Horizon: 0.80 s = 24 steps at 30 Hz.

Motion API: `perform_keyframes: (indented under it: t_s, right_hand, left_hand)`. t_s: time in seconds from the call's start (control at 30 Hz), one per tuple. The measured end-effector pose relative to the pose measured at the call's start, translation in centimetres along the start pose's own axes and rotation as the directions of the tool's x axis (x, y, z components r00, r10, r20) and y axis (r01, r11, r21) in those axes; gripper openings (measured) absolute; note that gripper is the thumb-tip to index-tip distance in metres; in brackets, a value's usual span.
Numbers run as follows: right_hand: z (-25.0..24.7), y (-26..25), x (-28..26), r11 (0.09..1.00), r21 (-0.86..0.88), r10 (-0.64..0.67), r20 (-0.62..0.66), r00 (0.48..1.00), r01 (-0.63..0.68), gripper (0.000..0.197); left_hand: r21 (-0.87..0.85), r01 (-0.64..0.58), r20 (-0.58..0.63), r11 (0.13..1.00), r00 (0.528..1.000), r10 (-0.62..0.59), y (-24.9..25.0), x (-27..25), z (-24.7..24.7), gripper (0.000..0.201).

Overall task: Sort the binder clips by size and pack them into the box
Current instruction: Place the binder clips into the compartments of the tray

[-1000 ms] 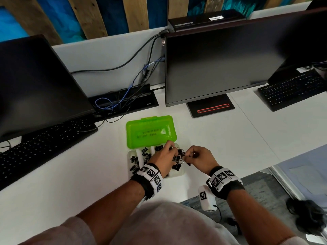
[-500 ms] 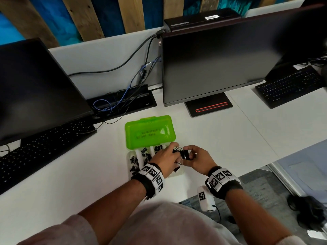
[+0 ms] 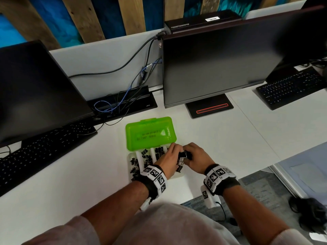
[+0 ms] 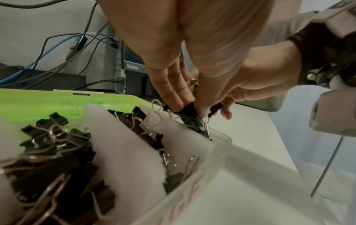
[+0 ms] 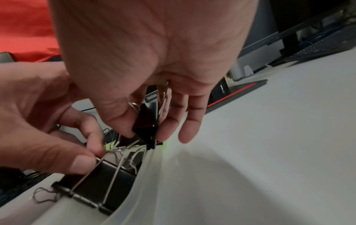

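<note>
A clear plastic box (image 3: pixel 178 175) with a green lid (image 3: pixel 150 133) flipped open lies on the white desk. White foam dividers (image 4: pixel 123 146) split it into compartments of black binder clips (image 4: pixel 53 137). My right hand (image 3: pixel 196 158) pinches a large black binder clip (image 5: pixel 146 121) between thumb and fingers over the box's right end. My left hand (image 3: pixel 170 158) pinches the wire handles of another large clip (image 5: pixel 100 182) that stands in the rightmost compartment. Both hands touch over that compartment.
Two dark monitors (image 3: pixel 221 64) stand behind the box, with a keyboard (image 3: pixel 42 149) at the left and another keyboard (image 3: pixel 292 87) at the right. Cables (image 3: pixel 123 96) run along the back panel. The desk edge (image 3: pixel 191 195) is just right of the box.
Both hands have come down and closer together over the box's right compartment, and the clips they held apart are now brought together there.
</note>
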State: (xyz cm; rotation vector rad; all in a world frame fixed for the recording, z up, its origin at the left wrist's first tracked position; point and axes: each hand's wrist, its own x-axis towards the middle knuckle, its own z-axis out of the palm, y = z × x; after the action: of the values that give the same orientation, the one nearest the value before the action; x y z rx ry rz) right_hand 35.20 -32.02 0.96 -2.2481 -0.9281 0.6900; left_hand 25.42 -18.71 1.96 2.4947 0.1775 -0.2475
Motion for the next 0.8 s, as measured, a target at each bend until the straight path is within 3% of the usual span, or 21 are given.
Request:
perform_keyframes:
  t_s: [0.2,0.4,0.67,0.8]
  right_hand:
    - [-0.6,0.0,1.3,0.998,-0.042,-0.046,-0.002,0.999,0.046,0.021]
    - [-0.7,0.2,1.7,0.935,0.305,0.231,-0.140,0.963,-0.180,0.007]
    - [-1.6,0.6,1.5,0.850,0.432,0.413,-0.187,0.891,-0.303,0.012]
    - [-2.0,1.2,1.4,0.826,0.449,0.468,-0.207,0.859,-0.342,0.013]
  left_hand:
    - [-0.069,0.055,-0.045,0.996,0.997,-0.058,0.2,0.2,-0.3,0.040]
    - [0.210,0.061,-0.020,0.976,0.998,-0.058,-0.3,0.0,0.2,0.043]
    - [0.057,0.057,-0.044,0.997,0.998,-0.054,0.2,0.6,-0.1,0.019]
    - [0.032,0.079,0.035,0.996,0.996,-0.080,0.5,1.0,0.1,0.039]
